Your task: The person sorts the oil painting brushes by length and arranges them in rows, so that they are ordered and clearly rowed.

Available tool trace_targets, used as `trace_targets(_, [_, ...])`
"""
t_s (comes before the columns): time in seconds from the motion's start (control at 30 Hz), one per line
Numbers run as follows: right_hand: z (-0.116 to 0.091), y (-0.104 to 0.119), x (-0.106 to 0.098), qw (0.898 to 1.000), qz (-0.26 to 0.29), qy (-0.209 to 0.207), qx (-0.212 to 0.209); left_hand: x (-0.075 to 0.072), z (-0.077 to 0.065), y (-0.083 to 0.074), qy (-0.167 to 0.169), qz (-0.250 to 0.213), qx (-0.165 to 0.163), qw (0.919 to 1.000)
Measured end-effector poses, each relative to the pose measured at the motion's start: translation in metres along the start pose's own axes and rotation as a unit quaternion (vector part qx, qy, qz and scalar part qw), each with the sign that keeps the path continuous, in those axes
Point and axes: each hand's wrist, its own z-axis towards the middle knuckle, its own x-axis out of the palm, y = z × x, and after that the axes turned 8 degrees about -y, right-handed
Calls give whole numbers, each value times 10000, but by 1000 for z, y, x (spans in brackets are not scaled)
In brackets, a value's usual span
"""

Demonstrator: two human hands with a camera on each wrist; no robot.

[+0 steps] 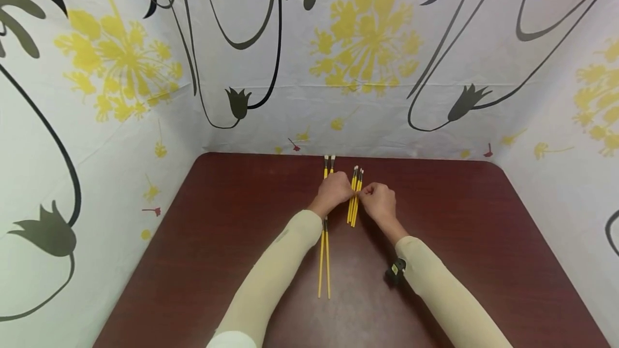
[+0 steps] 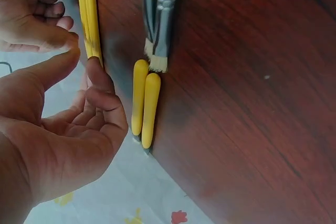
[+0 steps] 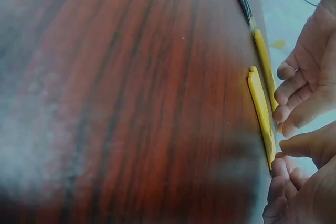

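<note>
Several yellow-handled paintbrushes [image 1: 354, 211] lie side by side on the table, pale bristles toward the back. My left hand [image 1: 335, 192] reaches over them from the left; my right hand [image 1: 379, 200] comes in from the right. Their fingertips meet at the middle of this bunch. In the left wrist view, my left thumb and bent index finger [image 2: 100, 74] are apart, right at the handles [image 2: 92, 17]. The right hand's [image 3: 304, 171] thumb and index tips are close together, and I cannot tell whether something thin is between them.
Left of the bunch, two longer paintbrushes [image 1: 324, 267] lie nearer me, with two more paintbrushes [image 1: 326, 162] behind them, partly hidden by my left hand. The dark red table [image 1: 232, 219] meets a flower-printed cloth [image 1: 300, 69] at its back and sides.
</note>
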Motion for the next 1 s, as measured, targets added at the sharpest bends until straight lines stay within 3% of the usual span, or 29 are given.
trace_targets(0.1, [3, -1, 1, 10000, -64, -18, 36, 1, 6, 0, 82, 140, -16, 9999])
trace_targets(0.2, [5, -1, 1, 9999, -107, 12, 88, 13, 20, 7, -3, 377, 16, 9993])
trace_targets(0.33, [5, 0, 1, 9998, -102, 99, 139, 15, 21, 7, -3, 497, -20, 9988])
trace_targets(0.4, [5, 0, 1, 9997, -98, 150, 136, 4, 12, 0, 155, 427, -101, 9989])
trace_targets(0.47, [5, 1, 2, 9997, -97, 192, 149, 5, 12, 0, 132, 462, -117, 9988])
trace_targets(0.5, [5, 0, 2, 9997, -101, 192, 143, 13, 18, 6, 40, 479, -83, 9988])
trace_targets(0.67, [5, -1, 2, 9997, -141, 152, 115, 21, 29, 15, 210, 448, -198, 9986])
trace_targets(0.7, [5, -1, 2, 9997, -149, 149, 108, 29, 37, 21, 181, 461, -199, 9986])
trace_targets(0.77, [5, -1, 1, 9997, -180, 161, 95, 23, 34, 17, 368, 443, -305, 9979])
trace_targets(0.8, [5, -1, 0, 9996, -202, 180, 90, 31, 40, 22, 283, 486, -266, 9981])
trace_targets(0.9, [4, -1, -2, 9991, -315, 272, 116, 24, 33, 16, 330, 480, -293, 9979])
trace_targets(0.93, [4, -1, -3, 9988, -360, 309, 129, 16, 25, 9, 376, 472, -318, 9977])
trace_targets(1.0, [4, -1, -4, 9981, -432, 399, 181, 15, 21, 7, 275, 577, -323, 9974])
